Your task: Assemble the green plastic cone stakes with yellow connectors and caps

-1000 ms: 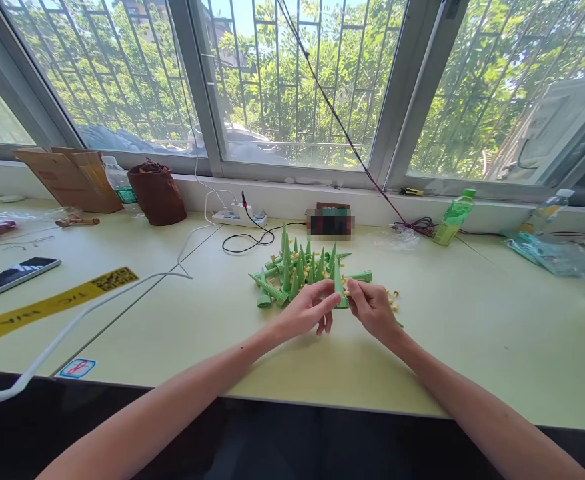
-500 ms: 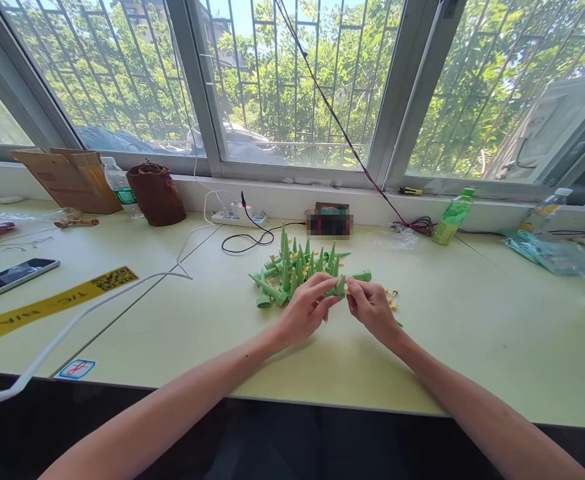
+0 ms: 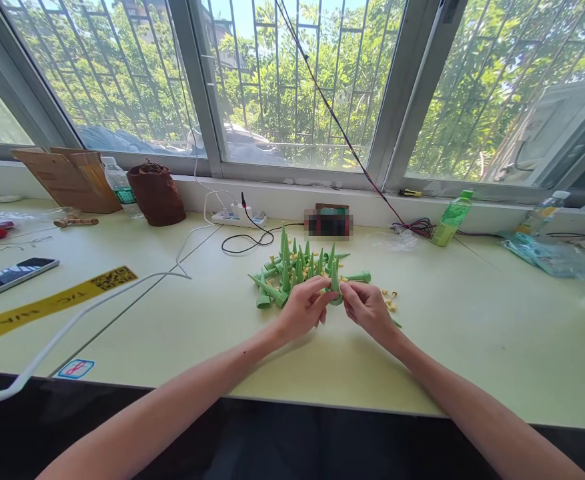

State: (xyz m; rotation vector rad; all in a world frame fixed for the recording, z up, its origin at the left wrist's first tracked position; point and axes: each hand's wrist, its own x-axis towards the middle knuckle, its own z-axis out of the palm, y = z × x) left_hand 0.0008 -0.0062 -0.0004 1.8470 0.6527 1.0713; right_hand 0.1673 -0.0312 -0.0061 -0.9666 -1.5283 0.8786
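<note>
My left hand (image 3: 306, 301) pinches a green plastic watering spike (image 3: 335, 279) between thumb and fingers, its point upward and its wide collar low. My right hand (image 3: 368, 305) is closed against the right side of that collar. A small yellow plastic piece showed at its fingertips a moment ago; the fingers now cover it. Just behind both hands is a cluster of similar green spikes (image 3: 285, 275), several standing and others lying down. Small yellow plastic pieces (image 3: 390, 300) lie to the right of my right hand, with more among the spikes.
A white cable (image 3: 102, 303) with a yellow tag (image 3: 57, 303) crosses the left side, near a phone (image 3: 15, 280). Along the window stand a brown bag (image 3: 156, 193), a power strip (image 3: 239, 217) and a green bottle (image 3: 452, 219). The table's front edge (image 3: 332, 405) runs under my forearms.
The held spike has turned from tilted to nearly upright and moved slightly left. My right fingertips have followed to its side, and the yellow piece at them is now covered.
</note>
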